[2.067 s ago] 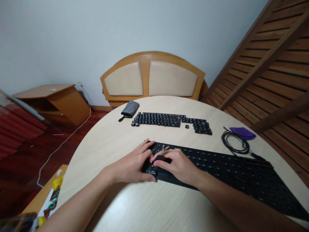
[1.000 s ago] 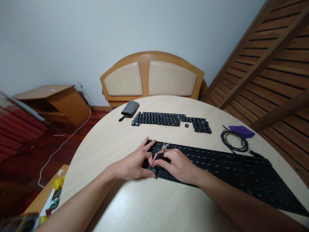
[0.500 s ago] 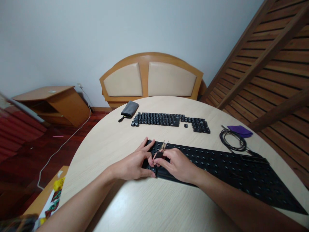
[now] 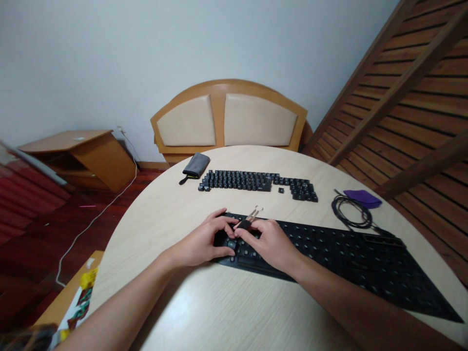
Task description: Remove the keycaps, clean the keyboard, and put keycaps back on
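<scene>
A long black keyboard base (image 4: 340,253) with its keycaps off lies across the round table (image 4: 226,312) in front of me. My right hand (image 4: 272,243) pinches a small wire keycap puller (image 4: 251,217) with a black grip, held over the base's left end. My left hand (image 4: 201,241) rests on that same left end, fingers curled, thumb and fingertips pressing near a key spot beside the puller. Rows of removed black keycaps (image 4: 256,183) are laid out farther back on the table.
A grey pouch (image 4: 196,165) lies at the back left of the table, a coiled black cable (image 4: 353,212) and a purple cloth (image 4: 362,198) at the right. A padded wooden headboard (image 4: 228,119) stands behind, a low cabinet (image 4: 78,153) left, wooden slats (image 4: 413,107) right.
My hands have shifted slightly back over the base's left end, and the puller is now lifted higher with its wire loops showing. My left fingers have curled in from being stretched out.
</scene>
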The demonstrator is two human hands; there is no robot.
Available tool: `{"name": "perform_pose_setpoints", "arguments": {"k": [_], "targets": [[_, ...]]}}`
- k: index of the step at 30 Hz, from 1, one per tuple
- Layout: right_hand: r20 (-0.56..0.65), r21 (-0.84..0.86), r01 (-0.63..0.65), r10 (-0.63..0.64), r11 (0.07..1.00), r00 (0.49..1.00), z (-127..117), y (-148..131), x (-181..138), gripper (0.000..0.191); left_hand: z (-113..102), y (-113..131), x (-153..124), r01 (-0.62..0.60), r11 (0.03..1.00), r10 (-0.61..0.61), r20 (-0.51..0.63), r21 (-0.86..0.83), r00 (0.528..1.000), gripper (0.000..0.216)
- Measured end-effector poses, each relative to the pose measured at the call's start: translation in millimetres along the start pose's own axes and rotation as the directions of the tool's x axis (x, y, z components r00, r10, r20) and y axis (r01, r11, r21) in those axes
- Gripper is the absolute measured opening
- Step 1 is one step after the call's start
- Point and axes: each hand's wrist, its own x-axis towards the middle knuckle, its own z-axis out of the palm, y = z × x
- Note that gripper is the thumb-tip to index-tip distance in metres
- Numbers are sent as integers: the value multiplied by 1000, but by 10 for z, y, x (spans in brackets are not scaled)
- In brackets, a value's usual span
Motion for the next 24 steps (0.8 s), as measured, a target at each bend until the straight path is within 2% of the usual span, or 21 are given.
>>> {"name": "perform_pose_setpoints", "arguments": {"k": [7,11,14,17,21,24], "targets": [[-171,-9,-61,59,998,984,8,83,20,21,28,-53,-7,-3,1000,3,-48,9,999,52],[-267,20,-95,97,995,959,-18,93,46,22,-6,-39,-8,-25,999,26,-20,46,999,33],[-278,7,-114,112,993,954,-22,101,63,23,-32,-26,-7,-45,996,42,29,80,999,20],[-277,-4,-112,107,994,955,-9,123,69,24,-46,-33,-5,-53,997,51,23,61,998,17],[-276,-15,-113,105,993,955,11,153,72,22,-115,-88,55,-59,997,64,-105,49,992,14],[-265,-26,-108,97,994,959,13,159,74,23,-262,-175,204,-23,986,66,-261,165,963,13]]}}
